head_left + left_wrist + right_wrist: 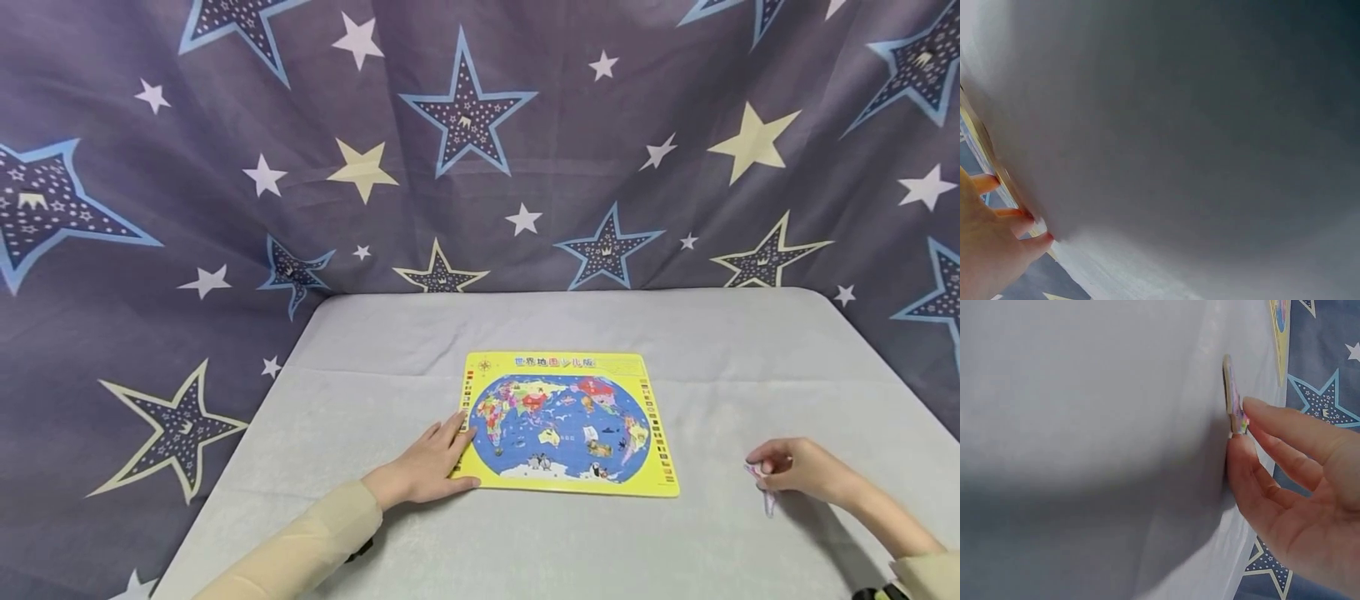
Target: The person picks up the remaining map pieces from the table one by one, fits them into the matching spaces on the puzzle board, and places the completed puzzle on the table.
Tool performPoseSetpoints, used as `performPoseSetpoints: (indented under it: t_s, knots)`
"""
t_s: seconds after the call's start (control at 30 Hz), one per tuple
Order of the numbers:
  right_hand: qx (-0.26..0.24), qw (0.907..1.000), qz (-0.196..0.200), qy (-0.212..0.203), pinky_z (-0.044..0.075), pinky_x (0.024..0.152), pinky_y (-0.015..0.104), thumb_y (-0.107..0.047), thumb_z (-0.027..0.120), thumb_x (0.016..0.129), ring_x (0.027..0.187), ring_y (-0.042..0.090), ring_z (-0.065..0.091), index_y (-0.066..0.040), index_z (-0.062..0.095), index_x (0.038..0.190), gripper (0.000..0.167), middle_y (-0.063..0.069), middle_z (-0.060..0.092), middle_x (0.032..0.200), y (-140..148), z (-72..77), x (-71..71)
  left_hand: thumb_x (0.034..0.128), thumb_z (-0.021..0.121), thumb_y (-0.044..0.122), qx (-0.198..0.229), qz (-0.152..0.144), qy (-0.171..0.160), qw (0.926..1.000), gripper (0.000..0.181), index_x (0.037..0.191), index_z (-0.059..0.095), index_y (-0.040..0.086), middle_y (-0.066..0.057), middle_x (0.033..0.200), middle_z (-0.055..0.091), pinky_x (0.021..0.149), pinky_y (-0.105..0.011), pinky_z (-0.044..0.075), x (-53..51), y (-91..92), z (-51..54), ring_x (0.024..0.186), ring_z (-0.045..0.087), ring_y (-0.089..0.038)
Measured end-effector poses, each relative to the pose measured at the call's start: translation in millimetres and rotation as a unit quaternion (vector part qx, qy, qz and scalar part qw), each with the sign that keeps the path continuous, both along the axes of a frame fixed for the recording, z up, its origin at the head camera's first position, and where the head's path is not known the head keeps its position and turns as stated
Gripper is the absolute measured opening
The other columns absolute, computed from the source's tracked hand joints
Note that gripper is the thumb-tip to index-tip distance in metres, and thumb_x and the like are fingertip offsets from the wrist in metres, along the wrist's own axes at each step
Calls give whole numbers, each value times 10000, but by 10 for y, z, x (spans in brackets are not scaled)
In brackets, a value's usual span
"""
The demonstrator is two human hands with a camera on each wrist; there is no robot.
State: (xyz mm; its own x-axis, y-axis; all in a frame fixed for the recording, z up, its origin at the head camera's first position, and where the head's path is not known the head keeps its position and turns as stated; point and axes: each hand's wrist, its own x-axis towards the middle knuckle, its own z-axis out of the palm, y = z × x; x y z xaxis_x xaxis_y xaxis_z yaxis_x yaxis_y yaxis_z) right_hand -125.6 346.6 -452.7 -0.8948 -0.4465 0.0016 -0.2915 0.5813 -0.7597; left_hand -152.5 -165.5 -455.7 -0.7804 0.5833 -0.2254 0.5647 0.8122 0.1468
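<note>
A yellow-bordered world map board (570, 487) with a blue oval map lies flat on the table. My left hand (429, 465) rests at its lower left edge, fingers spread, the thumb along the bottom corner; the left wrist view shows the fingertips (1044, 239) touching the board's edge. To the right of the board, my right hand (813, 471) pinches a small flat pink-and-purple piece (1233, 400) between thumb and fingers, just above the table. It is thin, with a brownish edge; its printed picture is too small to make out.
A pale grey cloth (397, 333) covers the table. Behind and at both sides hangs a dark purple-grey curtain (300, 108) printed with stars.
</note>
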Motion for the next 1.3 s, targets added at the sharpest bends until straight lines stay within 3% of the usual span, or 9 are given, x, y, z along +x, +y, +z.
performPoseSetpoints:
  t_s: [0.2,0.43,0.63,1.0,1.3]
  knots:
    - [192,9996,-118,-155,378,465,183,24,672,717,570,-49,425,146,567,838,201,-118,503,647,-29,-3,16,849,350,614,-7,-8,22,10000,801,1396,239,40,-179,1457,92,1065,-430,156,8,3,9,1341,96,-252]
    - [717,9939,-619,-567,396,475,182,-32,677,729,547,-35,411,111,598,835,195,-38,526,641,-86,76,13,850,359,606,15,-13,40,10000,799,1393,242,31,-183,1456,96,1063,-437,158,-1,-1,2,1340,98,-257]
    - [746,9895,-904,-848,454,504,193,-29,667,723,562,-17,468,110,618,827,181,41,600,692,-93,100,7,852,344,612,37,-14,56,10000,800,1397,234,37,-182,1456,95,1063,-439,155,-11,6,-2,1341,95,-255]
    - [990,9855,-1070,-867,449,484,209,-5,650,709,534,33,485,92,619,776,122,40,582,655,-139,100,18,851,333,618,-55,-29,41,10000,805,1400,226,39,-178,1457,91,1063,-434,155,-14,0,-11,1343,87,-247]
    - [800,9885,-972,-833,410,483,196,-16,639,723,540,9,448,83,593,799,133,29,539,662,-126,63,47,850,343,614,-58,-1,-23,10000,802,1400,225,43,-173,1459,88,1065,-436,150,2,11,0,1344,83,-244]
